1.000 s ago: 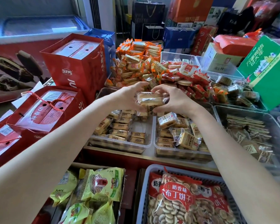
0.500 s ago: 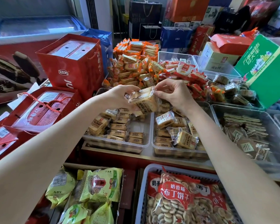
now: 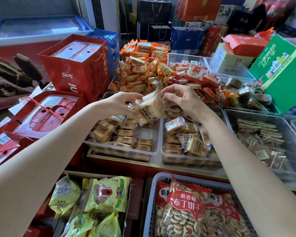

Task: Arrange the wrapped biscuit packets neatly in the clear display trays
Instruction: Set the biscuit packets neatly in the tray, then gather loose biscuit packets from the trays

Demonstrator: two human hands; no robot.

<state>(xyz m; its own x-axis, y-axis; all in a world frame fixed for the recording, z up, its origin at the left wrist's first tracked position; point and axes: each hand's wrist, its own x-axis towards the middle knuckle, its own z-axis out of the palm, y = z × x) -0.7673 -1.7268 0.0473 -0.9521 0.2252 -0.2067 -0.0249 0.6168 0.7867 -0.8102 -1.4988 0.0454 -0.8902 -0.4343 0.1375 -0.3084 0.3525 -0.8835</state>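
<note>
I hold a stack of clear-wrapped tan biscuit packets (image 3: 149,107) above two clear display trays. My left hand (image 3: 121,104) grips the stack from the left and below. My right hand (image 3: 181,98) pinches its upper right wrapper edge. The left tray (image 3: 154,152) holds neat rows of the same packets along its left and front, with a bare patch at its right. The right tray (image 3: 191,159) holds the same packets lying loose and tilted.
Piles of orange and red wrapped biscuits (image 3: 143,69) fill trays behind. A tray of flat brown packets (image 3: 263,142) sits at right, a green box (image 3: 280,72) beyond it. Red gift bags (image 3: 79,65) stand left. A basket with a bag of pudding biscuits (image 3: 191,207) and green snack packs (image 3: 106,194) lie below.
The packet stack has tilted from lying flat between both hands to standing at an angle. My right hand has shifted from cupping the stack to pinching its top edge.
</note>
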